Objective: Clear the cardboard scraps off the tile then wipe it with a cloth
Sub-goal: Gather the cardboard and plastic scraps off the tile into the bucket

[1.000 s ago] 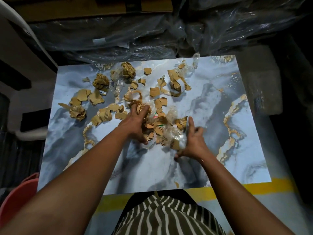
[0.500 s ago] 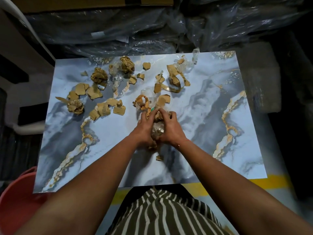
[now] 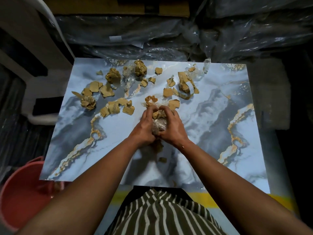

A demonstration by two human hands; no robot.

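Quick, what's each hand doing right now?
Left hand: fingers curled round the bundle of scraps and plastic.
Right hand: fingers curled round the same bundle.

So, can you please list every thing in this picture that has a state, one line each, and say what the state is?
Left hand: curled round the bundle.
Right hand: curled round the bundle.
Bundle: scraps and clear plastic, gathered between both hands.
Scraps: many loose on the far half of the tile.
Small scrap: loose near the wrists.
Tile: flat, not yet cleared.
Bucket: upright beside the tile, open.
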